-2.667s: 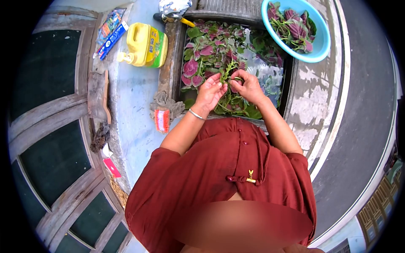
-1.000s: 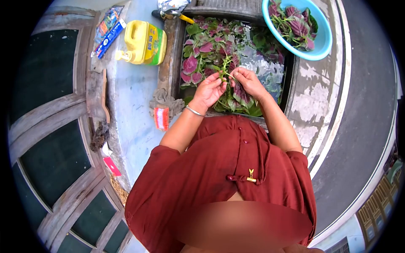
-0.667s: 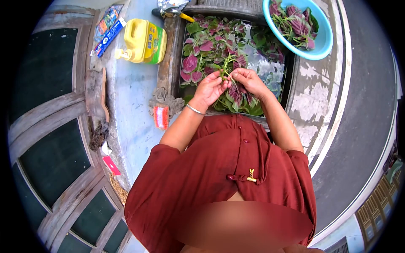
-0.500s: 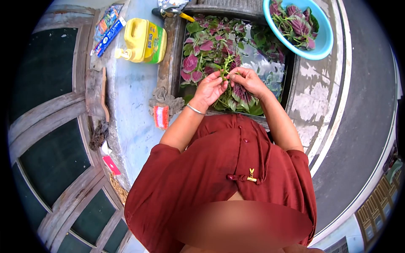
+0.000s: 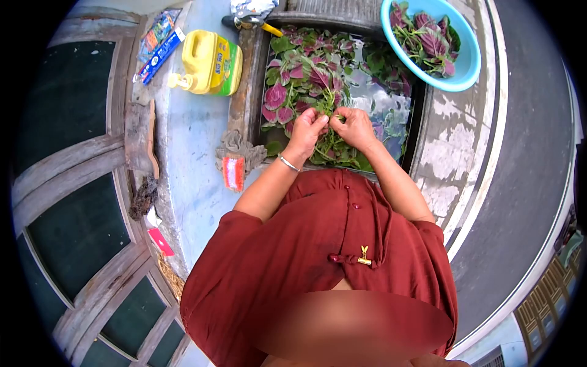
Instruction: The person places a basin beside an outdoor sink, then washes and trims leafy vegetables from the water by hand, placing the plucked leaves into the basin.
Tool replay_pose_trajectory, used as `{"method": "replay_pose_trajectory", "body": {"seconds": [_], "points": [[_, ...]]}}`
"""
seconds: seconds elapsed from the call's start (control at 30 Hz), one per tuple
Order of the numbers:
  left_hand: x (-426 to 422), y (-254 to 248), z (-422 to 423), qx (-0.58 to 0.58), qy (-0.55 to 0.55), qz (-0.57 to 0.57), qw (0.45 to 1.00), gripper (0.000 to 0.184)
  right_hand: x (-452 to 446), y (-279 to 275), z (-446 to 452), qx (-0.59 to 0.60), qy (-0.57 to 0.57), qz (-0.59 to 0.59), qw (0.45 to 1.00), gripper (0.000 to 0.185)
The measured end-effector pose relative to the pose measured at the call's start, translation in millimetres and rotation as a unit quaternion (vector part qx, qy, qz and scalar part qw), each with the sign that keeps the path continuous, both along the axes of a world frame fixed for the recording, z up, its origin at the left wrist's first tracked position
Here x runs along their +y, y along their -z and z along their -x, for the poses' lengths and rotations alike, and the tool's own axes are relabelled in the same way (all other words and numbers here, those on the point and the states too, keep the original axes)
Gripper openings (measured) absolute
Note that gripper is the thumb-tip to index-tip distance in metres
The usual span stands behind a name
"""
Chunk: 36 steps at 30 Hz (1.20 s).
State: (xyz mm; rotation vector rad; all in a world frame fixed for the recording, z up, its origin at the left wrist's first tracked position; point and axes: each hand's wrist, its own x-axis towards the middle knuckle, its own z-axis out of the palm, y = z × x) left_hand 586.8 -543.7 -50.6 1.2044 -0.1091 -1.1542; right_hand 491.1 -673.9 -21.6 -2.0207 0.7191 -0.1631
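Note:
My left hand (image 5: 309,131), with a silver bangle at the wrist, is closed in a pinch on a green stem of red amaranth (image 5: 325,110). Close beside it, my right hand (image 5: 354,129) has thumb and forefinger pinched on the same greens. Both hands are over a dark-rimmed sink (image 5: 418,116) of water. Red-and-green amaranth leaves (image 5: 299,70) float across its left and middle part. A light blue basin (image 5: 469,64) at the upper right holds more of these leaves.
On the ledge to the left stand a yellow pump jug (image 5: 211,64), an orange-and-white scrub brush (image 5: 233,172) and a grey rag (image 5: 235,148). A yellow-handled tool (image 5: 269,29) and a blue box (image 5: 161,57) lie farther back. A grey road runs along the right.
My hands have come down slightly toward my body, still close together at the stems. The purple leaves that hung under my right hand no longer show there.

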Motion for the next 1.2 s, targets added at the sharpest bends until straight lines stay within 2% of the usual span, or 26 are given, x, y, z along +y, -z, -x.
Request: {"method": "replay_pose_trajectory", "body": {"seconds": [0.07, 0.1, 0.17, 0.2, 0.27, 0.33, 0.5, 0.67, 0.73, 0.77, 0.83, 0.87, 0.9, 0.93, 0.97, 1.03, 1.07, 1.13, 1.17, 1.2], "points": [[0.2, -0.9, 0.2, 0.029, -0.016, 0.022, 0.999, 0.014, -2.0, 15.8, 0.9, -0.013, 0.066, 0.015, 0.998, 0.017], [0.8, -2.5, 0.5, 0.059, -0.030, 0.043, 0.997, 0.014, -5.8, 10.0, 2.4, -0.038, 0.095, -0.052, 0.993, 0.014], [3.8, -5.5, -3.2, 0.094, -0.019, 0.050, 0.994, 0.014, -11.5, -3.2, 6.5, -0.120, 0.090, 0.023, 0.988, 0.012], [5.4, -6.4, -4.5, 0.129, -0.008, 0.058, 0.990, 0.014, -13.4, -8.4, 5.9, -0.119, 0.091, 0.023, 0.989, 0.012], [7.4, -6.8, -5.0, 0.160, 0.006, 0.062, 0.985, 0.013, -16.7, -14.6, 5.7, -0.189, 0.002, 0.071, 0.979, 0.019], [8.6, -4.8, -6.7, 0.204, 0.037, 0.082, 0.975, 0.014, -18.6, -13.6, 5.0, -0.180, -0.011, 0.102, 0.978, 0.020], [8.3, -7.7, -4.2, 0.236, 0.030, 0.100, 0.966, 0.015, -17.0, -4.1, 2.3, -0.191, -0.015, 0.150, 0.970, 0.016], [6.9, -9.4, -3.5, 0.231, 0.034, 0.101, 0.967, 0.016, -12.1, -10.0, 5.5, -0.120, -0.031, 0.100, 0.987, 0.012], [3.0, -12.3, -1.6, 0.145, 0.015, 0.063, 0.987, 0.012, -11.1, -7.8, 5.6, -0.090, -0.022, 0.080, 0.993, 0.013], [3.3, -11.2, -1.7, 0.145, 0.015, 0.064, 0.987, 0.012, -11.3, 2.2, 4.8, -0.065, 0.058, 0.065, 0.994, 0.014], [4.1, -9.5, -3.7, 0.020, 0.059, 0.074, 0.995, 0.014, -23.6, 19.0, 4.5, -0.011, 0.180, 0.029, 0.983, 0.019], [4.7, -10.5, -5.7, 0.018, 0.057, 0.074, 0.995, 0.014, -32.2, 22.7, 11.0, -0.015, 0.176, 0.002, 0.984, 0.019], [5.1, -14.8, -8.1, -0.086, 0.067, 0.028, 0.994, 0.012, -38.9, 18.9, 14.7, -0.018, 0.171, -0.027, 0.985, 0.019], [6.3, -17.0, -8.5, -0.186, 0.077, -0.019, 0.979, 0.010, -44.0, 17.0, 18.5, -0.096, 0.118, -0.039, 0.988, 0.018], [7.8, -16.4, -10.0, -0.184, 0.077, -0.019, 0.980, 0.010, -49.2, 13.1, 23.3, -0.083, 0.086, -0.048, 0.992, 0.014], [9.7, -18.0, -14.2, -0.372, 0.096, -0.077, 0.920, 0.010, -57.6, 10.2, 20.4, -0.218, 0.018, 0.071, 0.973, 0.013], [10.2, -20.2, -14.4, -0.401, 0.098, -0.094, 0.906, 0.014, -58.2, 6.4, 23.1, -0.216, 0.017, 0.071, 0.974, 0.013], [10.1, -17.6, -15.1, -0.419, 0.104, -0.101, 0.896, 0.014, -55.3, -12.7, 25.0, -0.102, -0.024, -0.127, 0.986, 0.016], [10.8, -16.7, -15.1, -0.436, 0.110, -0.108, 0.887, 0.015, -53.2, -14.9, 23.7, -0.103, -0.024, -0.128, 0.986, 0.016], [10.0, -20.7, -15.0, -0.436, 0.110, -0.108, 0.887, 0.015, -51.0, -16.7, 21.4, -0.111, -0.072, -0.007, 0.991, 0.019]]}}
